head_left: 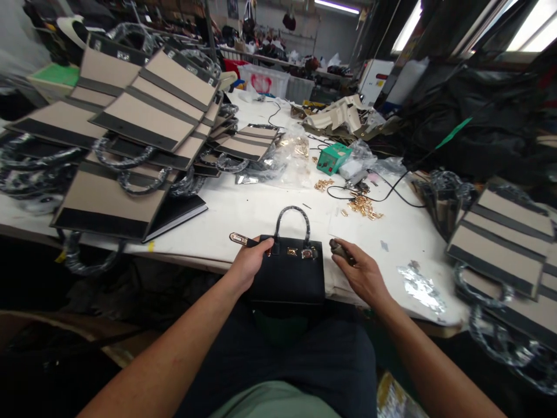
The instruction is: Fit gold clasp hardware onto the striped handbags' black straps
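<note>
A small black handbag (285,278) stands at the table's front edge, above my lap, its plastic-wrapped handle (293,210) arching up. Gold hardware (292,251) shows along its top. My left hand (249,264) is closed on the bag's left upper edge, thumb in front. A dark strap end with a gold-rimmed plate (238,238) sticks out to the left of that hand. To the right of the bag and apart from it, my right hand (363,271) is closed round a short dark tool (342,251), whose kind I cannot make out.
Beige-and-black bag panels (152,98) with wrapped handles are piled at left; more panels (500,232) lie at right. Loose gold fittings (364,206), a green box (333,158) with cables and a silvery plastic scrap (421,287) are on the white table (243,212).
</note>
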